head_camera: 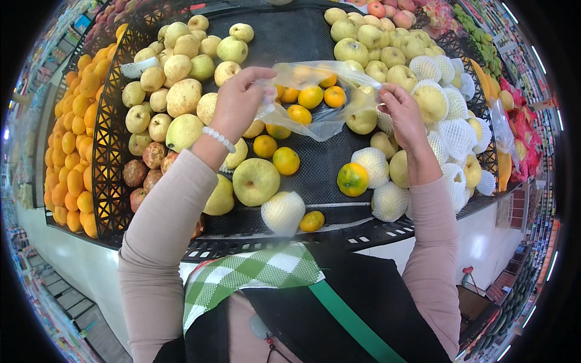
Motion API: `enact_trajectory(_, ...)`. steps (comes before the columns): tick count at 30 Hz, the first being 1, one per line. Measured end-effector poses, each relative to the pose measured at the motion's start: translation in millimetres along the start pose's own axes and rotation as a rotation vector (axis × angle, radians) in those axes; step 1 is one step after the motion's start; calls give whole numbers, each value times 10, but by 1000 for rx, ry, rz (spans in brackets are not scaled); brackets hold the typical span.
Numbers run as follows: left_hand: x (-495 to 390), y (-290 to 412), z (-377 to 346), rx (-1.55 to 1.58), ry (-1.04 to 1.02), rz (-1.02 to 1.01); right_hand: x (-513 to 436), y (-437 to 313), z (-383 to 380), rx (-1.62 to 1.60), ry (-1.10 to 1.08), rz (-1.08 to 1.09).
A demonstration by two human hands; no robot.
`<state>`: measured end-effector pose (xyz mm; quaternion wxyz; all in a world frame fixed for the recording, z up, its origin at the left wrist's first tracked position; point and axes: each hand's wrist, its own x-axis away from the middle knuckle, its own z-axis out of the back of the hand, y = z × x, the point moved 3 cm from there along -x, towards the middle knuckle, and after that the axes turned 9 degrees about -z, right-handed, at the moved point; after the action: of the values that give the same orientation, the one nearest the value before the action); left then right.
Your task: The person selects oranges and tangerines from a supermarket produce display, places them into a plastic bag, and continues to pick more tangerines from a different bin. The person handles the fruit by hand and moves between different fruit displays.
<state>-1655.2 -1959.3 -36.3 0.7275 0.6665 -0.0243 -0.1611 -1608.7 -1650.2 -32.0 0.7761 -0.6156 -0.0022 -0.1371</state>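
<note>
A clear plastic bag (317, 127) is stretched between my two hands above the fruit display. My left hand (243, 97), with a beaded bracelet at the wrist, pinches one side of it. My right hand (399, 106) grips the opposite side between thumb and fingers. Small orange mandarins (311, 96) show through and around the bag; whether any lie inside it, I cannot tell. Nearer me are a large yellow-green pear (256, 181), a pear in white foam netting (283, 213), a small mandarin (312, 221) and a green-orange mandarin (352, 179).
Piled pears (184, 95) stand at left, beside a black lattice divider (113, 136) with orange fruit (75, 172) beyond. More pears (352, 52) and net-wrapped ones (458, 131) fill the right side. The stand's slotted black edge (358, 238) runs before my body.
</note>
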Motion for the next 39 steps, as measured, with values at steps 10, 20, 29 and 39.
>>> enact_trajectory(10, 496, 76, 254, -37, 210, -32, 1092, 256, -276, 1083, -598, 433)
enact_trajectory(20, 988, 132, -526, 197, -164, 81, 979, 264, -475, 123, -562, -14)
enact_trajectory(29, 1077, 117, -680, 513, -127, 141, 1064, 323, -662, -82, -839, -326)
enact_trajectory(39, 1024, -21, -495, 768, 67, 444, 1416, 789, -1080, 854, -1215, 306)
